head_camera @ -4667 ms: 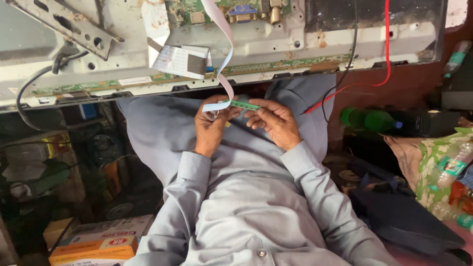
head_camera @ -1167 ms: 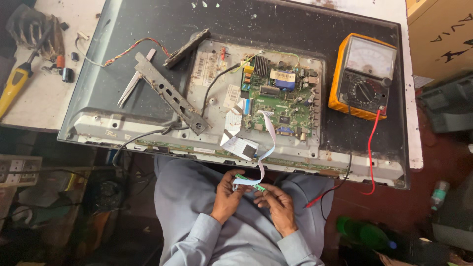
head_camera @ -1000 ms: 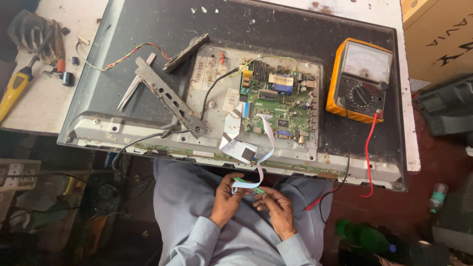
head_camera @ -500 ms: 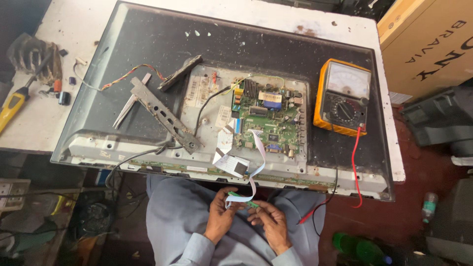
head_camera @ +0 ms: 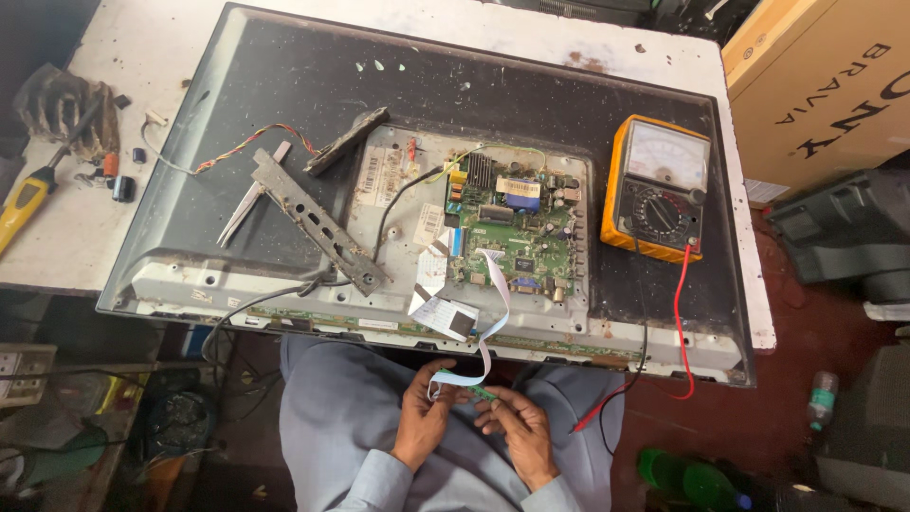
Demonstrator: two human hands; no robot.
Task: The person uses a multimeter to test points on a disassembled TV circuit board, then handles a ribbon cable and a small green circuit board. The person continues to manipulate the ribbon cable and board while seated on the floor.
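One large flat-panel television (head_camera: 284, 123) lies face down across a stained white workbench (head_camera: 85, 218), its dark back cover off and the grey metal chassis bare. On it, from bigger to smaller: a green main circuit board (head_camera: 517, 232) studded with components, an orange-cased analogue multimeter (head_camera: 659, 190) with red and black probe leads (head_camera: 681, 332) trailing off the near edge, a perforated grey metal bracket (head_camera: 318, 226) lying loose and slantwise, and a thin white ribbon cable (head_camera: 496, 303) curling from the board down toward the person's lap.

Judging from how things lie, the opening-up is done: the set is stripped and the bracket is off. The meter is out, but its probes hang idle, so any testing and all reassembly look to be left.

Both hands are low over the grey-trousered lap, just in front of the television's near edge. The left hand (head_camera: 422, 417) is curled, fingertips pinched on the free end of the ribbon cable. The right hand (head_camera: 519, 431) is likewise closed in a narrow pinch on a small green strip of circuit board (head_camera: 482, 393) at that cable's end. The two hands nearly touch, wrists bent inward, forearms resting along the thighs.
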